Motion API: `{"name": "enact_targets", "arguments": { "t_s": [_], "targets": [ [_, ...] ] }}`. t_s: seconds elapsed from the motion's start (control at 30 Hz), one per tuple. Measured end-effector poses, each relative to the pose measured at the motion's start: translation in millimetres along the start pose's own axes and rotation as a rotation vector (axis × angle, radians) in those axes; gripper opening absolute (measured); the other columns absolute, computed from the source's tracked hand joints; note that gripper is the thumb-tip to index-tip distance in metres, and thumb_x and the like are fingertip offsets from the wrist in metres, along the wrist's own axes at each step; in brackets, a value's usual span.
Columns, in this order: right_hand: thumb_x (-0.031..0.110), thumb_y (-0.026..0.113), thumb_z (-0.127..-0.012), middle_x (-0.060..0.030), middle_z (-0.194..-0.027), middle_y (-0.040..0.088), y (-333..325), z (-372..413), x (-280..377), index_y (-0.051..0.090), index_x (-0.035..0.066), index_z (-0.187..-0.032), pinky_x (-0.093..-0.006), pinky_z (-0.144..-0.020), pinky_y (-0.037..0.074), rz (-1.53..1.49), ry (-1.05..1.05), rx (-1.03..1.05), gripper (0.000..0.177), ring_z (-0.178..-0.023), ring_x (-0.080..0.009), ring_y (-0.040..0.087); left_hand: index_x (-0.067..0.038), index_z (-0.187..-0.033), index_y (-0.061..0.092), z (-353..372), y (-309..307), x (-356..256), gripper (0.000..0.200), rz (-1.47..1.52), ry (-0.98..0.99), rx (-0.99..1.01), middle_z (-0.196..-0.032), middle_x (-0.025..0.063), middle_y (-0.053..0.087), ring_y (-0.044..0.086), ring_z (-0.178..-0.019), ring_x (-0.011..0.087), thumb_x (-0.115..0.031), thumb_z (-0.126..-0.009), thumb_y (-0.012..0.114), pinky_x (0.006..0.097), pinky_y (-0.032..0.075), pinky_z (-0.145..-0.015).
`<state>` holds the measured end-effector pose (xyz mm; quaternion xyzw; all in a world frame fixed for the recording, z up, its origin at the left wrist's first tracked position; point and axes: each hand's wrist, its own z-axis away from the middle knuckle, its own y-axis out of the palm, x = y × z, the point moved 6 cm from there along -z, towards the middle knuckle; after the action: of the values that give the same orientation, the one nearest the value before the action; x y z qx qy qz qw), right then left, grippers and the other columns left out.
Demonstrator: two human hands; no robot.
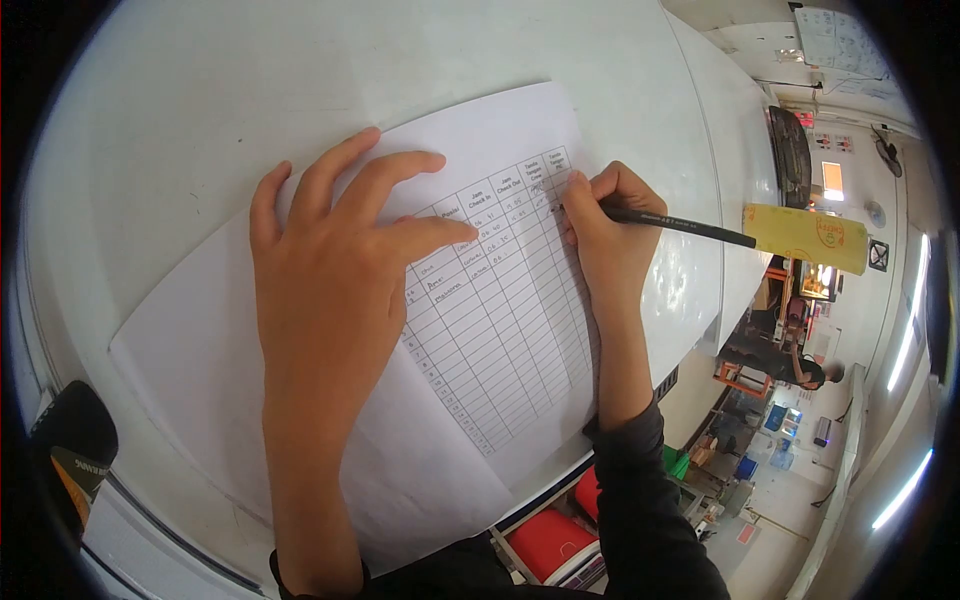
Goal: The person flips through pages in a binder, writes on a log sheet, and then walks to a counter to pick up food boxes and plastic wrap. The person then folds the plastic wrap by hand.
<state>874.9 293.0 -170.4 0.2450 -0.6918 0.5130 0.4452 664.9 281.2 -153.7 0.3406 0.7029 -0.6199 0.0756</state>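
Note:
A printed form (500,345) with a table grid lies on a white tabletop (190,90); its upper rows carry handwriting, and some column heads read "Jam Check In" and "Jam Check Out". Across the sheet rests my left hand (330,255), palm down with fingers spread, thumb beside the written rows. My right hand (610,230) grips a black pen (690,228) over the right-hand columns near the top rows. The pen's tip is hidden behind my fingers. At its far end is a yellow label (810,238) with a printed design.
Red objects (548,545) sit below the table's edge. A dark object with lettering (75,440) is at the far left. In the room to the right, a person in dark clothes (770,355) is near an orange-red stool (742,378), with blue containers (780,418) nearby.

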Motion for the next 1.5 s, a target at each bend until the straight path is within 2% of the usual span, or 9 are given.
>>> {"name": "enact_targets", "arguments": {
  "t_s": [0.23, 0.4, 0.6, 1.13, 1.2, 1.43, 1.5],
  "targets": [
    [0.003, 0.061, -0.074, 0.0041, -0.048, 0.041, 0, 2, 4, 0.042, 0.004, -0.053, -0.0188, -0.044, 0.025, -0.038, 0.069, -0.008, 0.028, -0.047, -0.0013, 0.034, -0.02, -0.083, 0.072, -1, 1, -1, 0.036, -0.009, 0.01, -0.011, -0.114, -0.0016, 0.058, 0.043, -0.12, 0.0224, 0.006, -0.078, 0.049, 0.0487, 0.022, -0.105],
    [0.003, 0.06, -0.074, 0.0048, -0.048, 0.039, -1, 1, 2, 0.041, 0.004, -0.053, -0.0184, -0.044, 0.024, 0.056, 0.004, 0.027, 0.028, -0.047, -0.0008, 0.033, -0.02, -0.083, 0.072, 0, 1, -1, 0.036, -0.011, 0.009, -0.001, -0.114, -0.0013, 0.058, 0.043, -0.12, 0.0225, 0.007, -0.079, 0.05, 0.0489, 0.022, -0.105],
    [0.002, 0.061, -0.074, 0.005, -0.048, 0.04, -4, 0, 1, 0.041, 0.004, -0.052, -0.0182, -0.044, 0.024, 0.035, 0.018, -0.034, 0.029, -0.047, -0.0005, 0.033, -0.02, -0.083, 0.072, 0, 2, -1, 0.036, 0.013, 0.012, -0.015, -0.114, -0.001, 0.059, 0.043, -0.119, 0.0226, 0.008, -0.079, 0.05, 0.049, 0.022, -0.105],
    [0.004, 0.06, -0.078, 0.004, -0.047, 0.041, -3, 0, 5, 0.042, 0.005, -0.053, -0.0181, -0.042, 0.025, -0.012, 0.006, -0.036, 0.031, -0.044, -0.0012, 0.035, -0.02, -0.083, 0.072, -2, 0, -1, 0.035, -0.005, 0.004, 0.002, -0.115, -0.0012, 0.058, 0.043, -0.12, 0.023, 0.006, -0.078, 0.05, 0.0489, 0.022, -0.105],
    [0.003, 0.058, -0.079, 0.0021, -0.046, 0.041, -8, 1, 5, 0.041, 0.006, -0.054, -0.0185, -0.041, 0.026, -0.196, 0.127, -0.11, 0.031, -0.042, -0.0027, 0.037, -0.02, -0.083, 0.072, -2, 0, -2, 0.034, -0.004, 0.005, 0.002, -0.115, -0.0013, 0.058, 0.043, -0.12, 0.0229, 0.006, -0.077, 0.05, 0.0487, 0.022, -0.105],
    [0.008, 0.05, -0.085, 0.0005, -0.049, 0.042, -11, 2, 6, 0.037, 0.007, -0.053, -0.02, -0.04, 0.026, -0.267, 0.07, -0.118, 0.034, -0.043, -0.0041, 0.035, -0.02, -0.082, 0.072, -4, -1, -2, 0.033, 0.029, -0.006, 0.012, -0.115, -0.0026, 0.058, 0.042, -0.12, 0.0231, 0.004, -0.076, 0.05, 0.0477, 0.021, -0.104],
    [0.013, 0.045, -0.089, 0.0, -0.051, 0.042, -15, 1, -2, 0.034, 0.008, -0.053, -0.0217, -0.041, 0.025, -0.511, 0.009, -0.163, 0.038, -0.045, -0.0051, 0.032, -0.021, -0.082, 0.072, -4, -1, -1, 0.032, 0.049, -0.021, 0.013, -0.115, -0.0036, 0.057, 0.042, -0.12, 0.0234, 0.003, -0.075, 0.052, 0.0477, 0.021, -0.104]
  ]
}}
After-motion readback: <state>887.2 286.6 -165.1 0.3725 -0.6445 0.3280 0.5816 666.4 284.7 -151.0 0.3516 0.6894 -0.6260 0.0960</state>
